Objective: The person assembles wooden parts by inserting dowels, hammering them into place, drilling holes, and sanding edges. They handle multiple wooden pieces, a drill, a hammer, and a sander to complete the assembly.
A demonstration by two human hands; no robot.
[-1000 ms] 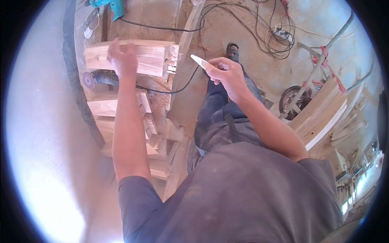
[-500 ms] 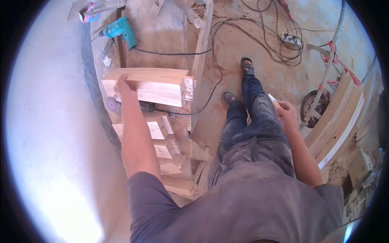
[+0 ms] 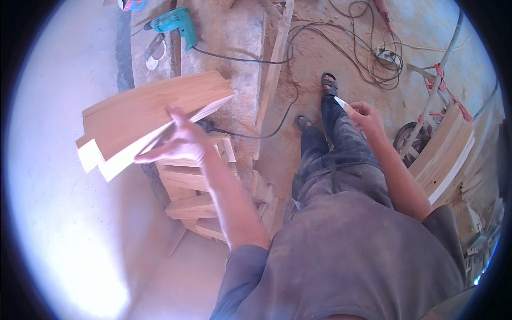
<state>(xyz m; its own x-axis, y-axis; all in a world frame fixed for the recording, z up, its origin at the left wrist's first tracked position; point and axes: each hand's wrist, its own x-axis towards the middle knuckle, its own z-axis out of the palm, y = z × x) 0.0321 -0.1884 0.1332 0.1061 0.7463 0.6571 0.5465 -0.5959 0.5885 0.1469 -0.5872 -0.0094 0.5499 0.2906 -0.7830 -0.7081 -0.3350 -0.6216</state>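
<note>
My left hand grips a thick, slightly curved wooden piece, with fingers along its lower edge. The piece is raised and tilted, its notched pale end pointing left over the light surface and its other end over the workbench. Below it, partly hidden by my forearm, several similar wooden pieces are stacked. My right hand is closed around a slim white pointed object, held in front of my thigh. Its kind cannot be made out.
A teal power drill lies on the dusty workbench, its black cord running right. Tangled cables and a power strip are on the floor. At right, long boards lean near a pole with red ties.
My left hand has lifted and turned the wooden piece, swinging its notched end round to the left. My right hand has moved slightly up and left with the white object.
</note>
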